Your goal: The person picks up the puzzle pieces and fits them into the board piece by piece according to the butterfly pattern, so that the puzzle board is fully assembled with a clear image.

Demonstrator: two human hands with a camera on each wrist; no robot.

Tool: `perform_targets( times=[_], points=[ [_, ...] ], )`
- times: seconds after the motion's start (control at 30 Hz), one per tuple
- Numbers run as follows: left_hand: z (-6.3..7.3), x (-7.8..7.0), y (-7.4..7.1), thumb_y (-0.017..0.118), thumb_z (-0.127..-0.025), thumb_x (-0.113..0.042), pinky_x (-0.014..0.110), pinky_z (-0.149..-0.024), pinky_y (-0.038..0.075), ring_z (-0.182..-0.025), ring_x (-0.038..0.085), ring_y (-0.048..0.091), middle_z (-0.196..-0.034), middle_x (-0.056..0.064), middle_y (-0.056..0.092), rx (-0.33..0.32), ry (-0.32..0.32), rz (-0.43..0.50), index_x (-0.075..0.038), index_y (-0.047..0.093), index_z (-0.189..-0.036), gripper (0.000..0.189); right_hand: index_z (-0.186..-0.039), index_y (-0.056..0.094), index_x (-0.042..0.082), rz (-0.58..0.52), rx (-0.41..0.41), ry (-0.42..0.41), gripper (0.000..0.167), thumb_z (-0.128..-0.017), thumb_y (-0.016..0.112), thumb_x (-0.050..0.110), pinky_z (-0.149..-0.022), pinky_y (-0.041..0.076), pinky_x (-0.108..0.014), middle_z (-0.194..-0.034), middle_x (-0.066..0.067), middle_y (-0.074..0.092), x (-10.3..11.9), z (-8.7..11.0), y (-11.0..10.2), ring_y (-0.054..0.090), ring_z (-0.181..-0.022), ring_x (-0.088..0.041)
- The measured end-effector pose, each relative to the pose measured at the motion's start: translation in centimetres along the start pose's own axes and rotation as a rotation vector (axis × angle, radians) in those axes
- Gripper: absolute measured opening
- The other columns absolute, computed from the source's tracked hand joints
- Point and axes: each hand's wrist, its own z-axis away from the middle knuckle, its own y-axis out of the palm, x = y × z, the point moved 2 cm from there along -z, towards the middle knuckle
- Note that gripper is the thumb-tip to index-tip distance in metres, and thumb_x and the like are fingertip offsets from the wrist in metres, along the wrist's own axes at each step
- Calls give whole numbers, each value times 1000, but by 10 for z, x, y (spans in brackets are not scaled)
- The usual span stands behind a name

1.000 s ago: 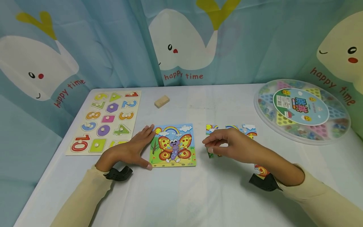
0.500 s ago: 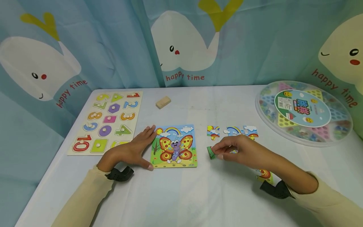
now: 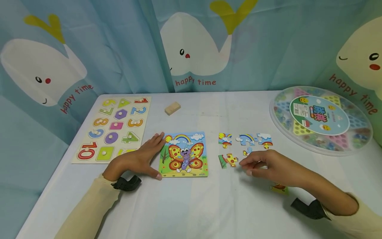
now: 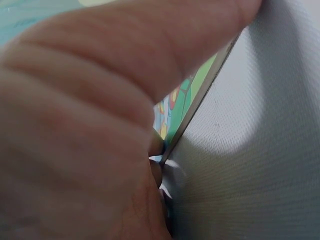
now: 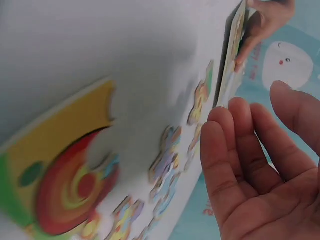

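My left hand [image 3: 134, 162] rests at the left edge of a square butterfly jigsaw board [image 3: 184, 156], fingers spread and thumb at its near-left corner. In the left wrist view the thumb lies along the board's edge. My right hand [image 3: 270, 168] hovers over loose puzzle pieces with fingers loosely bent; the right wrist view shows nothing between them. Just left of its fingertips lies a green and yellow-spotted piece [image 3: 229, 160]. Behind are a sun piece [image 3: 225, 138], a rainbow piece [image 3: 246, 139] and a cloud piece [image 3: 264, 138]. The hand partly hides other pieces, including a red-swirl piece [image 5: 75, 180].
A number-and-shape peg board [image 3: 111, 129] lies at the left. A small wooden block [image 3: 172, 108] sits at the back. On the back right is a round Chinese checkers box [image 3: 320, 121]. A whale-print curtain [image 3: 253, 66] stands behind the table.
My right hand has moved right and slightly nearer, uncovering the sun piece and then the green spotted piece. My left hand has stayed at the board's edge.
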Motion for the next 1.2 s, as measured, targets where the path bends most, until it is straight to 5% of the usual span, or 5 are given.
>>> perform_targets(
  times=[0.43,0.77,1.2],
  points=[
    [0,2,2,84,-70,-50,50,-117,1,-146,24,-16,-162,6,-14,5,-11,0,-8,3,-157,125,-112,71,12,47,-119,28,20,-92,68,9,-61,52,-24,-101,4,70,-15,30,-1,63,-84,-7],
    [-1,1,0,82,-71,-51,49,-117,1,-146,23,-17,-161,5,-15,8,-13,-16,-9,2,-157,125,-106,72,14,152,-199,49,22,-87,71,4,-63,47,-16,-95,10,70,-27,51,-3,63,-82,-4],
    [-1,0,-1,83,-71,-50,50,-117,1,-146,23,-17,-161,5,-16,11,-20,-23,-9,1,-156,126,-112,70,12,137,-268,-18,36,-81,72,-7,-73,46,-8,-101,6,72,-37,75,1,65,-90,-2]
  ],
)
